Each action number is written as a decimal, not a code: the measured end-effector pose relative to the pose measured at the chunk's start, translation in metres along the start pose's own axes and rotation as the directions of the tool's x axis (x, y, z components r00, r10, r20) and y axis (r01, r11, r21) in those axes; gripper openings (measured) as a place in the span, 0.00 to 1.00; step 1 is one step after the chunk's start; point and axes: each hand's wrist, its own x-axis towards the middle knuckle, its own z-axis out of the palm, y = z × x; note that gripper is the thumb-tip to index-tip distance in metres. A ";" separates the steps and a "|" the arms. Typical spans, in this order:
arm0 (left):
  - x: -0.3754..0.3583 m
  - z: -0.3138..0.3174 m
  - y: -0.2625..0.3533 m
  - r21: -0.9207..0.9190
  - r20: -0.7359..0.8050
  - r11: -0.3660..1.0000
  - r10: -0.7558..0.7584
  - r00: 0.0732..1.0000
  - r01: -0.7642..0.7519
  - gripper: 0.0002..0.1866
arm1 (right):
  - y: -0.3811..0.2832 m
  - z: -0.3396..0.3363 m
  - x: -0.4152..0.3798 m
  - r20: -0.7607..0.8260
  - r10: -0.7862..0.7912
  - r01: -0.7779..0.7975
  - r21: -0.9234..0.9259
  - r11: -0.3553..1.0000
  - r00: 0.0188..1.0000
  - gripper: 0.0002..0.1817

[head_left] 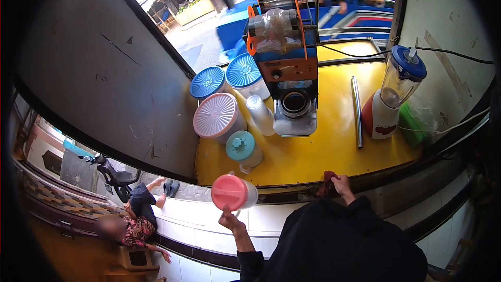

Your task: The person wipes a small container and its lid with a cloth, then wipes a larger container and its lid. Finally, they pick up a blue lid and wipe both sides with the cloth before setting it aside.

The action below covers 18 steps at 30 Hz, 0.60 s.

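Observation:
A clear pitcher with a pink lid [230, 192] hangs just off the front edge of the yellow counter [292, 164], with my left hand [231, 220] closed on its handle side. My right hand [342, 186] grips a dark red cloth [329, 181] at the counter's front edge. Near the pitcher, on the counter, stands a container with a teal lid [240, 146]. Behind it are a tub with a pink lid [215, 115], two tubs with blue lids [207, 82] and a stack of clear cups [259, 114].
A cup sealing machine [288, 68] stands mid-counter. To its right are a metal tube [357, 112] and a blender with a blue lid [395, 81], its cable running along the wall. A person [138, 219] sits at lower left near a motorbike [116, 176].

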 end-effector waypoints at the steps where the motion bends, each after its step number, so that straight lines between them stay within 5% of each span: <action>1: 0.011 -0.001 0.000 0.019 -0.023 1.000 0.018 1.000 -0.018 0.20 | -0.004 0.000 -0.001 -0.023 0.005 -0.005 -0.009 1.000 1.000 0.12; 9: 0.083 0.038 0.000 0.041 -0.174 0.997 0.075 0.982 -0.069 0.19 | -0.014 -0.002 -0.006 -0.029 0.039 -0.039 -0.011 0.999 0.999 0.10; 18: 0.119 0.075 -0.003 0.101 -0.211 0.993 0.074 0.975 -0.054 0.21 | 0.032 0.002 0.005 0.042 -0.068 0.057 0.219 0.974 0.997 0.08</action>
